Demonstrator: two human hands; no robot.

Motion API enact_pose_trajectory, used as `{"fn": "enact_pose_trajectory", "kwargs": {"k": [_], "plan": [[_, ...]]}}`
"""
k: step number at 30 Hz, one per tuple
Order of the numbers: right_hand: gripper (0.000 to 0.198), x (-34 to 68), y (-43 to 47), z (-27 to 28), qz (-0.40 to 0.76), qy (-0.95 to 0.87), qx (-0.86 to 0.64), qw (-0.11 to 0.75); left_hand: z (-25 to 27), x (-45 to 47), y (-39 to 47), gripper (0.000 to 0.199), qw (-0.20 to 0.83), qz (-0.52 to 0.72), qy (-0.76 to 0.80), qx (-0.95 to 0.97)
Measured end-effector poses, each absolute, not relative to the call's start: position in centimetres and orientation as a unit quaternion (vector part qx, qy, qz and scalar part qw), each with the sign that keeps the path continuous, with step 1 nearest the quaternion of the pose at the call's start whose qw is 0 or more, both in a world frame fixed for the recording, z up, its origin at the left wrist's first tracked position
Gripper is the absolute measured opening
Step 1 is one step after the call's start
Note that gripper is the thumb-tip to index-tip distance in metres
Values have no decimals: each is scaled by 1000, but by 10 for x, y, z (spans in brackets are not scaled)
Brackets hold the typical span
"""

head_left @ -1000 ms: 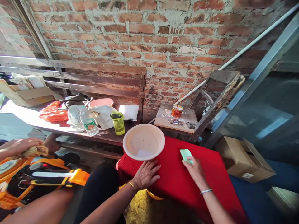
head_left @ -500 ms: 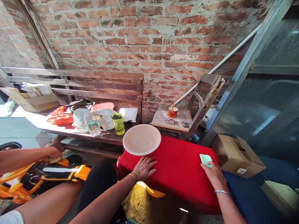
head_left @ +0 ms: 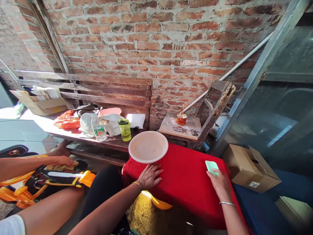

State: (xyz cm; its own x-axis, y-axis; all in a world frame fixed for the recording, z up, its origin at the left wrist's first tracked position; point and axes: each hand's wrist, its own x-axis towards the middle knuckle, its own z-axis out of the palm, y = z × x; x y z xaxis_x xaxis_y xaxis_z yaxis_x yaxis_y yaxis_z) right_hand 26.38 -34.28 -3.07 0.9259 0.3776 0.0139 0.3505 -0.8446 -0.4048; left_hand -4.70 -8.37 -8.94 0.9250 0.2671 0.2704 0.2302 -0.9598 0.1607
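My left hand (head_left: 149, 176) lies flat on a red cloth (head_left: 186, 176), fingers spread, its fingertips close to the near rim of a pale plastic basin (head_left: 148, 147). The basin sits at the cloth's far left end, with only faint specks visible inside. On the right, my right hand (head_left: 220, 184) grips a flat mint-green, phone-shaped slab (head_left: 211, 167) with rounded corners, over or on the cloth; the frames do not settle its exact kind. Part of the slab is hidden under my fingers.
Another person's hand (head_left: 64, 161) is at the left, by an orange-and-black frame (head_left: 24, 195). A wooden bench (head_left: 112, 143) holds a water bottle (head_left: 99, 131) and a green bottle (head_left: 125, 131). A chair (head_left: 168, 123) bears a red cup (head_left: 181, 120). A cardboard box (head_left: 251, 168) stands right.
My right hand has moved slightly left with the mint-green slab. My left hand stays in place. The view has turned a little to the left.
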Motion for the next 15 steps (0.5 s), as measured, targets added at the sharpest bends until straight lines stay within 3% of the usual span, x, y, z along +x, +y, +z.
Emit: {"fn": "enact_pose_trajectory", "kwargs": {"k": [8, 15], "plan": [[35, 189, -241, -48, 39, -413, -883, 221, -90, -48, -82, 44, 61, 139, 129, 980], [43, 257, -317, -33, 48, -283, -944, 163, -89, -47, -85, 43, 79, 147, 135, 977]]}}
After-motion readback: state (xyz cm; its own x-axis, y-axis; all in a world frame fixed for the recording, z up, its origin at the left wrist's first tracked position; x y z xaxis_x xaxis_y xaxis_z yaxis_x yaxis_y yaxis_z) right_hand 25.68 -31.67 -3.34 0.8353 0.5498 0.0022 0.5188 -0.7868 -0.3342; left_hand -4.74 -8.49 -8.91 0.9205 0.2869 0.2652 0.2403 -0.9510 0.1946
